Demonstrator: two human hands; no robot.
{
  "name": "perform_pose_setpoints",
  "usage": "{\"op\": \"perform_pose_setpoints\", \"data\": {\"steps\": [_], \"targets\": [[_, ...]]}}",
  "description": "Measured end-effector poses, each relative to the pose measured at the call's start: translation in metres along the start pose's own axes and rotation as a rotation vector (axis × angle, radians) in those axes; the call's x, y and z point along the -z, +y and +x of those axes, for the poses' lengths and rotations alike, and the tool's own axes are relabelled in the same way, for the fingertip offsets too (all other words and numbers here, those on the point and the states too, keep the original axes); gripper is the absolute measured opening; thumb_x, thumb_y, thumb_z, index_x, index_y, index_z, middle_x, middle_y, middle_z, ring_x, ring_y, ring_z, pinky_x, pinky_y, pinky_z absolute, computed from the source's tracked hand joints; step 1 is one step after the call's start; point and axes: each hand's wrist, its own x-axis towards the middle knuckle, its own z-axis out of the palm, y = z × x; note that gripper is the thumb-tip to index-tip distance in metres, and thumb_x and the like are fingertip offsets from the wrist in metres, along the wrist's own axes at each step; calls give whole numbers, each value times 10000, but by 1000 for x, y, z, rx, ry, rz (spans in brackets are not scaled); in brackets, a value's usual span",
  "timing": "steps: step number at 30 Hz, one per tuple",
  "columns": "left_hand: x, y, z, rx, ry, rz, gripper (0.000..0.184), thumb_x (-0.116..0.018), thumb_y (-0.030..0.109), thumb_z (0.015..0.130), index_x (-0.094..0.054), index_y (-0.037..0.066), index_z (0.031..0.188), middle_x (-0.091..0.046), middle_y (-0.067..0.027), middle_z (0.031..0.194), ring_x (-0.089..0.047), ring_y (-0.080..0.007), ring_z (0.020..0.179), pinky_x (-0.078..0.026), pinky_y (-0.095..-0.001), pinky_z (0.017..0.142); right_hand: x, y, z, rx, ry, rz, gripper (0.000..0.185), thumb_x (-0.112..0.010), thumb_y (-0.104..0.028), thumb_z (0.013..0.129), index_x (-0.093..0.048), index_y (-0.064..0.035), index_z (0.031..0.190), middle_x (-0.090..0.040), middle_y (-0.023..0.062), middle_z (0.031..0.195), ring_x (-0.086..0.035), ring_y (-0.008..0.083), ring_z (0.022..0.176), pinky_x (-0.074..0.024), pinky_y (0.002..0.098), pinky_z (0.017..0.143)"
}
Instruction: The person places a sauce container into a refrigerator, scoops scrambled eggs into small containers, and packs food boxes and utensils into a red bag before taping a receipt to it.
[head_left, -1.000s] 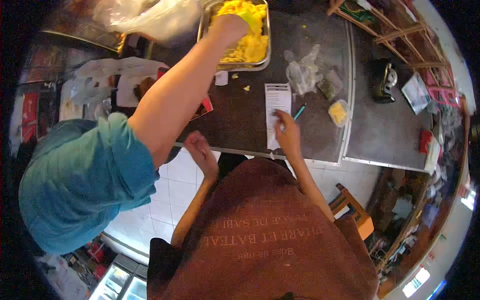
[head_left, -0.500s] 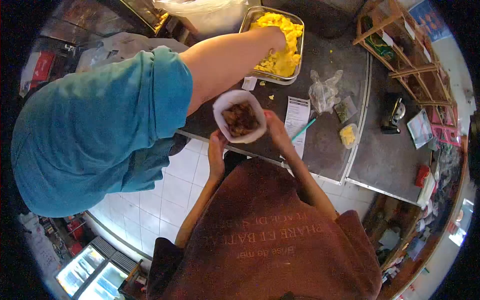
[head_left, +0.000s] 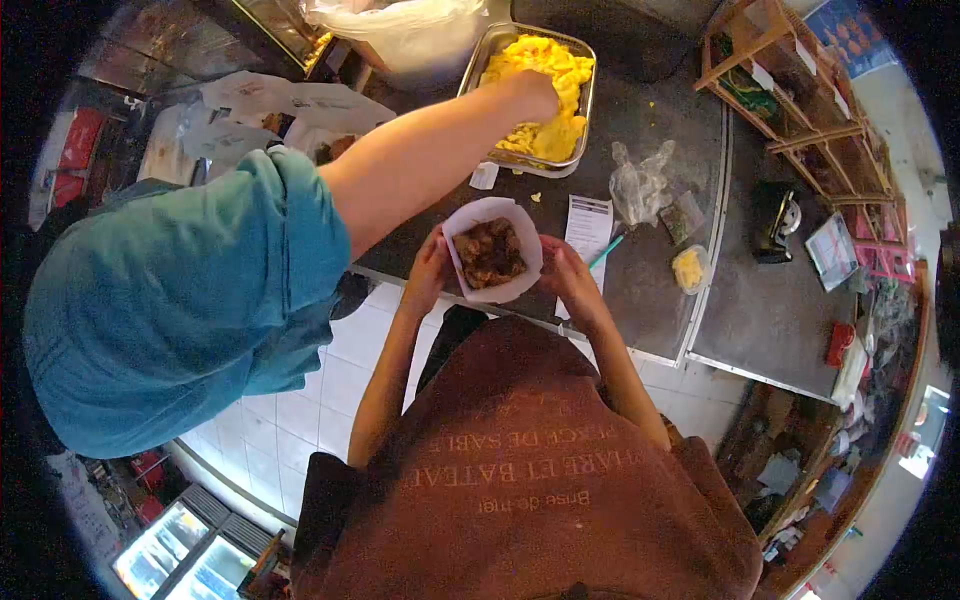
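- Desk [head_left: 770, 325]: the dark work surface around and beyond the carton; whether the carton touches it cannot be told.
- Co-worker's sleeve [head_left: 180, 290]: teal, to the left of the carton; the bare forearm extends past the carton to a hand [head_left: 530, 97] in the tray.
- Metal tray [head_left: 590, 95]: rectangular, beyond the carton, bearing yellow food [head_left: 560, 140].
- Carton [head_left: 530, 240]: white, open-topped, upright or nearly so at the desk's near edge, containing dark brown pieces [head_left: 488, 252]. The walls look thin and fairly stiff, probably light but liable to buckle if squeezed; the load appears modest and may shift under tilting. The sound hold is low on two opposite walls, clear of the open rim; any grease would make the outside slippery.
- Printed sheet [head_left: 588, 228]: flat, just right of the carton.
- Clear bag [head_left: 642, 185]: crumpled, beyond the carton and to its right.
- Left hand [head_left: 428, 268]: fingers grasping the carton's left side.
- Right hand [head_left: 570, 275]: fingers grasping the carton's right side, lightly as far as can be judged.
- Small tub [head_left: 706, 268]: with pale yellow contents, well to the right of the carton.
- Pen [head_left: 607, 252]: blue-green, right of the carton, near the right hand.
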Motion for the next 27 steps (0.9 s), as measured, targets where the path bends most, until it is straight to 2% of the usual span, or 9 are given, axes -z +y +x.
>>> {"op": "perform_pose_setpoints", "data": {"steps": [4,7,10,13,15,19,22,25,27], "targets": [[1,6,-24,11,-67,97,443,-464,301,838,-426,35,1189,-448,-99,1199,-445,-186,1082,-348,-315,922,-7,9,-21,132,-42,1,534,-525,-332,842,-328,-57,1256,-426,88,1205,-388,186,1140,-356,319,908],[2,10,-24,10,-116,97,437,-490,280,827,-433,35,1185,-451,-99,1200,-449,-184,1081,-352,-314,921,-2,26,0,110,2,-5,623,-603,-286,795,-291,-31,1271,-404,104,1236,-411,211,1136,-330,323,951],[1,9,-8,29,-166,14,433,-516,259,817,-440,36,1180,-453,-98,1201,-453,-181,1079,-356,-312,919,-7,22,6,70,22,-7,598,-637,-250,768,-339,-22,1232,-438,106,1192,-440,210,1094,-345,326,932],[-2,9,4,67,-241,-57,432,-542,237,806,-447,36,1176,-456,-97,1202,-458,-179,1078,-360,-311,918,-8,42,22,135,132,-211,540,-665,-225,739,-407,-12,1162,-480,106,1105,-477,204,1017,-363,320,897],[-5,8,6,100,-302,-94,431,-560,223,799,-451,37,1173,-458,-97,1203,-460,-177,1077,-363,-310,916,-12,57,31,280,205,-252,503,-672,-222,728,-439,-9,1119,-483,109,1054,-485,210,973,-374,318,871],[-2,8,9,154,-427,-111,516,-506,221,859,-290,36,1290,-379,-97,1268,-368,-147,1156,-276,-293,981,-9,67,34,459,246,-241,469,-672,-221,722,-464,-11,1087,-470,111,999,-475,222,949,-380,314,843],[-2,6,5,191,-433,-187,523,-472,254,880,-267,36,1309,-365,-93,1286,-349,-150,1177,-261,-291,988,-9,60,29,325,166,-175,458,-663,-225,731,-466,-16,1088,-455,118,1005,-456,233,968,-372,320,846],[-3,7,4,169,-432,-164,532,-436,297,893,-247,44,1322,-331,-88,1314,-309,-150,1205,-220,-289,1006,-14,62,30,417,238,-233,436,-655,-230,742,-474,-14,1073,-451,114,999,-449,223,968,-366,320,846],[-2,11,2,91,-420,-60,544,-418,324,897,-231,55,1331,-297,-85,1337,-279,-151,1221,-192,-292,1018,-11,59,29,366,197,-289,474,-639,-257,758,-441,-18,1116,-444,115,1050,-439,228,1011,-353,325,874]]}}
